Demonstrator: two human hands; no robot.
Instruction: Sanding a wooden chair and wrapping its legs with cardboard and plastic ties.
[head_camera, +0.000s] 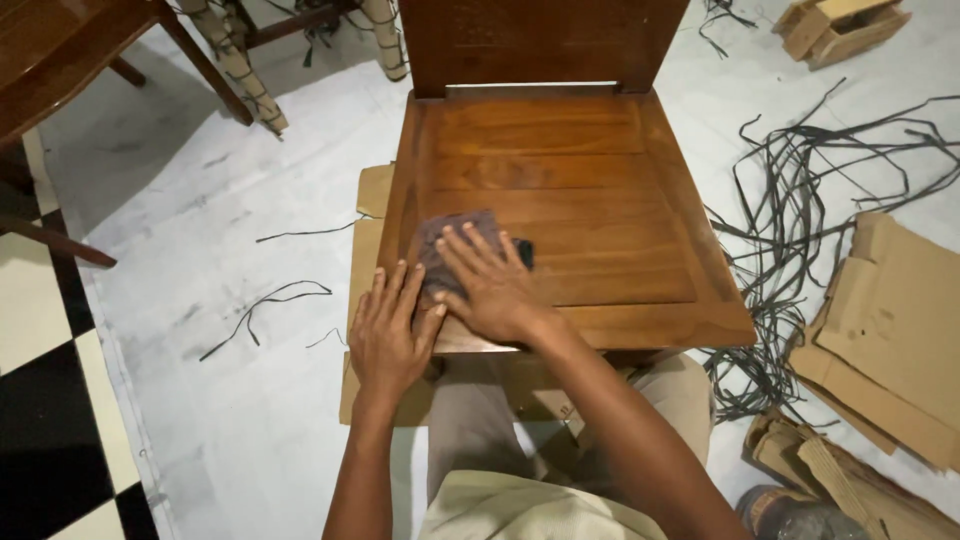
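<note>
Pressing flat right hand (492, 285) on grey abrasive sheet (455, 240), slatted wooden chair seat (600, 190)

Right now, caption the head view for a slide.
Both hands, left hand and right hand, press a grey abrasive pad on a wooden chair seat.

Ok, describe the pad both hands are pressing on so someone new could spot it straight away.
Find the brown wooden chair seat in the middle of the floor. At its front left corner, a flat greyish-purple sanding pad lies under the right hand, with the left hand beside it. It is the only dull, cloth-like patch on the glossy wood.
</note>
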